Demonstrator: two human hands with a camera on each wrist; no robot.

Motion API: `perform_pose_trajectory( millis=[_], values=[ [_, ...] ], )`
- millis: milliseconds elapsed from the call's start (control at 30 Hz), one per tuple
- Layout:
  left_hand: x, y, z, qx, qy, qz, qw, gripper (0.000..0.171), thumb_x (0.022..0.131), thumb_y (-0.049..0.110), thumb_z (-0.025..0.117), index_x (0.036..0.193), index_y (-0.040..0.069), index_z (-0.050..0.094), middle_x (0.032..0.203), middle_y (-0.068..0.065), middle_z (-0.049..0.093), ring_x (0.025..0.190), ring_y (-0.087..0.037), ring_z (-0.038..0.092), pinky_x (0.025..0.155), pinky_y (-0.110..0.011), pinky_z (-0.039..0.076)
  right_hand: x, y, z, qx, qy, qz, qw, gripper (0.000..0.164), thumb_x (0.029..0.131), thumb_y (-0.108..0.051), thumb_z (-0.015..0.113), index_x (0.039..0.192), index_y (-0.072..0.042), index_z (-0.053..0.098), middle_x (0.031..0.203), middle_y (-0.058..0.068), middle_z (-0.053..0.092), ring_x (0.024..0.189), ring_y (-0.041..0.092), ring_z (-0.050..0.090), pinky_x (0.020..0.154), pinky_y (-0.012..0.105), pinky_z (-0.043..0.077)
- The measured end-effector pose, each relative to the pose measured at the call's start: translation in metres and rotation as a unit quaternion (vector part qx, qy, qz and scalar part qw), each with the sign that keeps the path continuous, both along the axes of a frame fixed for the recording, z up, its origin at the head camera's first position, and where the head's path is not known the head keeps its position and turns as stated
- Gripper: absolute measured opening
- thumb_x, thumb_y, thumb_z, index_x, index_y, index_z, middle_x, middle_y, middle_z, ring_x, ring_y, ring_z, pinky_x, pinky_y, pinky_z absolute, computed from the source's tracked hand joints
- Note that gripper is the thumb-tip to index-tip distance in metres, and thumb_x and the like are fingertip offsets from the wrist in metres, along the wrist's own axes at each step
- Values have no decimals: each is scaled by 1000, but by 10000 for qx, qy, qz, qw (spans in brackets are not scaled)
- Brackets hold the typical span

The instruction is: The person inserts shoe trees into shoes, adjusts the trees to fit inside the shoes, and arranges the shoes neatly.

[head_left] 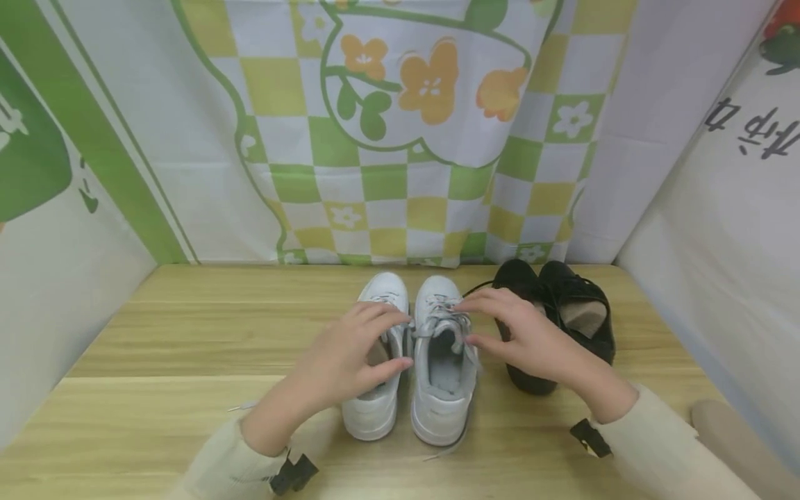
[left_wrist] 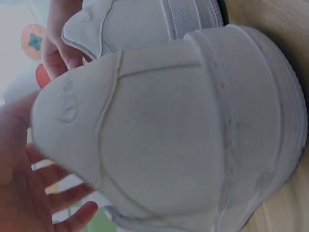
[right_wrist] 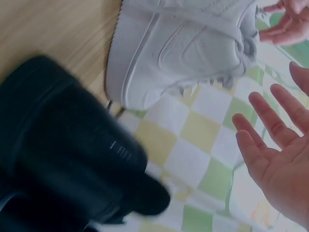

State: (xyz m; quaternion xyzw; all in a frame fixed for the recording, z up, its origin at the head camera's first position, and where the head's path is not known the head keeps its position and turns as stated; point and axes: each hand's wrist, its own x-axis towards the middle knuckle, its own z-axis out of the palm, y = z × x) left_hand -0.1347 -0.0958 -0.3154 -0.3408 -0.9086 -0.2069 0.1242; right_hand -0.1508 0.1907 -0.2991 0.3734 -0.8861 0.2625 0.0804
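Note:
Two white lace-up sneakers stand side by side, toes away from me. Over the left sneaker (head_left: pixel 370 421) hovers my left hand (head_left: pixel 350 357), thumb and fingers apart, covering part of its opening. The left wrist view shows that sneaker's heel (left_wrist: pixel 154 121) large, with the loosely spread left hand (left_wrist: pixel 24 183) beside it. My right hand (head_left: pixel 521 330) is just right of the right sneaker (head_left: pixel 440 413), fingertips close to its grey laces (head_left: pixel 440 314). In the right wrist view the right hand (right_wrist: pixel 277 150) is spread, holding nothing, apart from the white sneaker (right_wrist: pixel 193 43).
A pair of black shoes (head_left: pixel 584 295) stands at the right, partly behind my right hand. Loose lace ends lie on the wooden tabletop (head_left: pixel 169 340). A checked, flowered cloth (head_left: pixel 387 187) hangs behind. A beige rounded object (head_left: pixel 731 437) lies at the right edge.

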Motion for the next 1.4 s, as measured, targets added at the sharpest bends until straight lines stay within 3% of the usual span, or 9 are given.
perform_pose_trajectory(
  millis=[133, 267, 433, 533, 633, 767, 1033, 1233, 1400],
  values=[
    [5, 4, -5, -198, -224, -202, 9994, 69, 83, 57, 72, 138, 18, 57, 140, -2, 58, 134, -24, 51, 109, -49, 45, 10, 19, -1, 1, 0, -312, 9995, 41, 90, -13, 73, 129, -16, 64, 128, -2, 63, 119, 18, 56, 93, 45, 52],
    [8, 9, -9, -300, -392, -317, 9983, 78, 81, 67, 67, 142, 21, 54, 146, 0, 53, 138, -23, 47, 103, -58, 46, 24, 37, -2, -105, 154, -701, 9974, 42, 89, -13, 74, 129, -21, 63, 129, -3, 63, 118, 14, 56, 91, 36, 53],
    [9, 14, -11, -388, -504, -250, 9977, 84, 78, 72, 66, 144, 22, 51, 148, 2, 51, 139, -22, 45, 99, -59, 47, 38, 61, -4, -436, 625, -1041, 9916, 47, 83, -8, 78, 126, -21, 66, 125, -1, 65, 118, 4, 52, 97, 15, 40],
    [9, 15, -11, -383, -516, -204, 9977, 85, 77, 71, 68, 145, 22, 51, 148, 2, 52, 138, -22, 45, 99, -58, 47, 45, 75, -5, -647, 624, -1181, 9889, 50, 81, -3, 78, 127, -19, 66, 124, -2, 64, 120, -6, 47, 98, 5, 32],
    [9, 15, -11, -384, -518, -192, 9977, 86, 77, 71, 69, 145, 22, 51, 148, 2, 52, 138, -22, 45, 99, -58, 47, 53, 90, -6, -781, 520, -1402, 9857, 51, 81, 1, 77, 128, -17, 65, 129, -12, 59, 123, -12, 43, 97, 1, 31],
    [8, 16, -10, -409, -542, -187, 9975, 87, 76, 72, 68, 145, 22, 51, 148, 3, 53, 138, -21, 45, 99, -58, 47, 61, 111, -10, -942, 443, -1751, 9790, 53, 81, 4, 76, 129, -16, 65, 133, -25, 54, 125, -15, 41, 94, -1, 30],
    [9, 19, -9, -373, -678, -117, 9969, 85, 78, 73, 66, 144, 22, 52, 148, 3, 53, 138, -21, 44, 100, -57, 46, 78, 152, -18, -1074, -51, -2559, 9607, 48, 90, -2, 70, 135, -14, 60, 134, -29, 50, 123, -18, 38, 89, -2, 27],
    [9, 20, -9, -375, -690, -97, 9969, 85, 78, 72, 65, 144, 21, 52, 148, 1, 53, 137, -22, 45, 100, -56, 47, 86, 188, -31, -1241, 253, -2805, 9515, 53, 91, 5, 64, 141, -9, 54, 136, -34, 45, 126, -18, 34, 102, -2, 18],
    [8, 21, -9, -394, -657, -102, 9970, 84, 78, 73, 65, 144, 22, 52, 147, 2, 53, 137, -21, 46, 99, -55, 48, 93, 212, -39, -1353, 446, -3285, 9337, 51, 92, 4, 63, 141, -9, 55, 132, -38, 43, 119, -21, 34, 104, 1, 15]
  ],
)
